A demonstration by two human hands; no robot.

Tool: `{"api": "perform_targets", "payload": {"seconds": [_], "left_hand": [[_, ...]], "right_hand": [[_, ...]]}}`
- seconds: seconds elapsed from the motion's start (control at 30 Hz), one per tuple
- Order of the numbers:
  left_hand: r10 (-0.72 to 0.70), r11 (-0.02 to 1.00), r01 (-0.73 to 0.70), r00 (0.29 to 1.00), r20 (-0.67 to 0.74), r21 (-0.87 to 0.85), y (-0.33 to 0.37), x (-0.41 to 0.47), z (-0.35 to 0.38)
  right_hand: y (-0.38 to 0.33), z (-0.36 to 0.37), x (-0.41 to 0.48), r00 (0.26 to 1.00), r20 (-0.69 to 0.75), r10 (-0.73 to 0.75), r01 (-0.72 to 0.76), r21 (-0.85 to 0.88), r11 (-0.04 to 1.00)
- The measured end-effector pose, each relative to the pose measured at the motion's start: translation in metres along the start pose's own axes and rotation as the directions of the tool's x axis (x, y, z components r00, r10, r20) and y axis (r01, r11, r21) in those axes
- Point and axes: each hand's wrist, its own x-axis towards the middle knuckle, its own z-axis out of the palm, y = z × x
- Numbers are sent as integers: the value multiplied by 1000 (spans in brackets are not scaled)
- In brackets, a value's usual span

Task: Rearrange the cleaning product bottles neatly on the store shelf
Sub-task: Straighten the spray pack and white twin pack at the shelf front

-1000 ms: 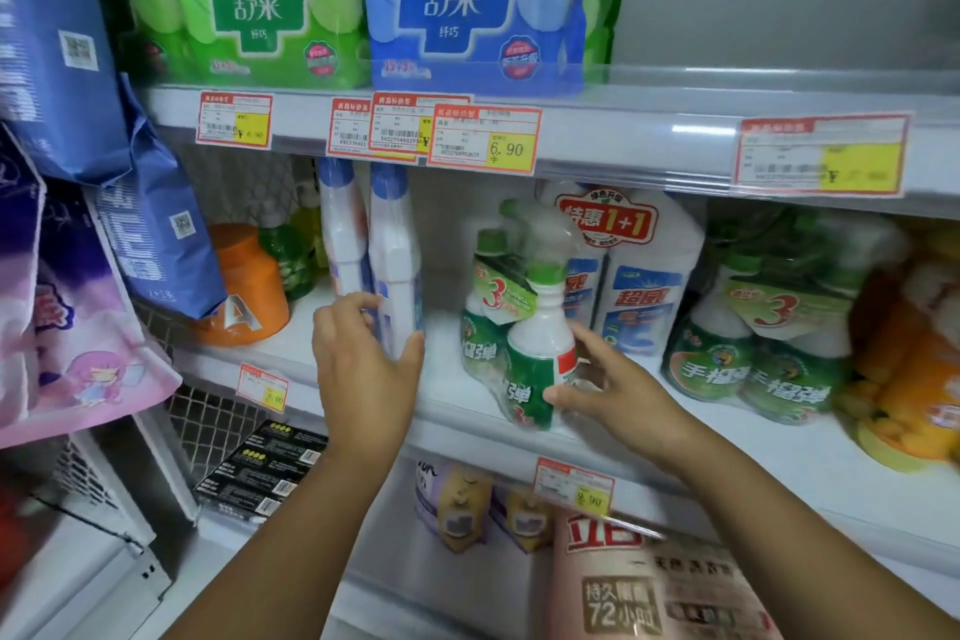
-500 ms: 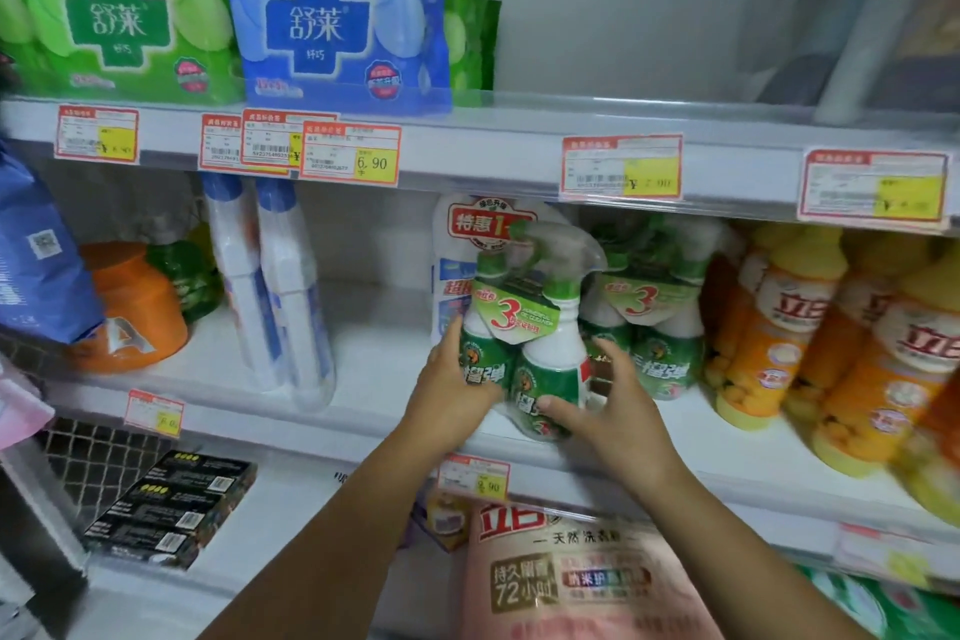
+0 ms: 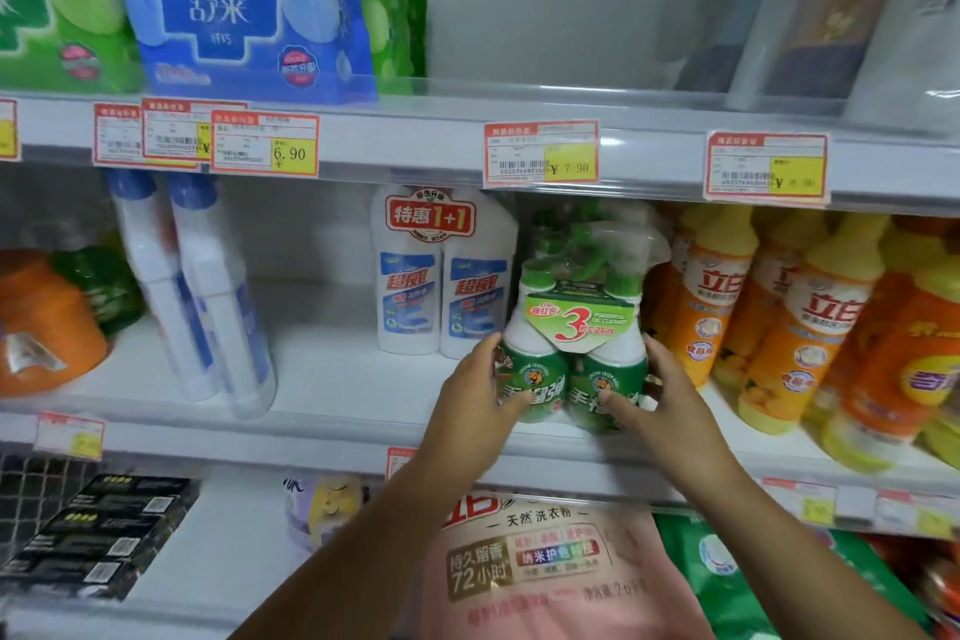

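Grip: both hands were pressed against the green spray-cleaner twin pack (image 3: 574, 369), the left hand (image 3: 480, 403) cupping its left bottle and the right hand (image 3: 667, 398) wrapped round its right bottle, fingers curled onto the labels, so the pack was squeezed between the two palms.
Pack position: it stood upright on the middle shelf (image 3: 332, 379), near the front edge, its base about level with the shelf lip.
Pack build: two green-and-white trigger bottles were bound by a card collar with a red "3"; the trigger heads above looked blurred, and more green heads showed behind them.
Left neighbour: the white "1+1" cleaner pair (image 3: 444, 276) stood just behind and beside the left bottle, close to the left hand's knuckles.
Right neighbour: the orange-and-yellow detergent bottles (image 3: 711, 296) leaned in a crowded row just beside the right hand.
Further left: two tall white bottles with blue caps (image 3: 195, 296) stood well apart across a bare stretch of shelf.
Step, as judged: squaring the pack into line with its row.
Risk one: a push to the right could tip the leaning orange bottles, since they already stood tilted and tightly packed.
Risk two: the pack sat near the lip, so a pull forward might drop it.
Risk three: uneven pressure could twist the bottles inside the collar.
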Motion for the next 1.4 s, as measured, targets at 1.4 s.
{"api": "perform_targets", "payload": {"seconds": [1.4], "left_hand": [[-40, 996, 47, 996, -85, 78, -72, 51, -101]], "right_hand": [[-47, 176, 42, 996, -91, 14, -3, 122, 993]]}}
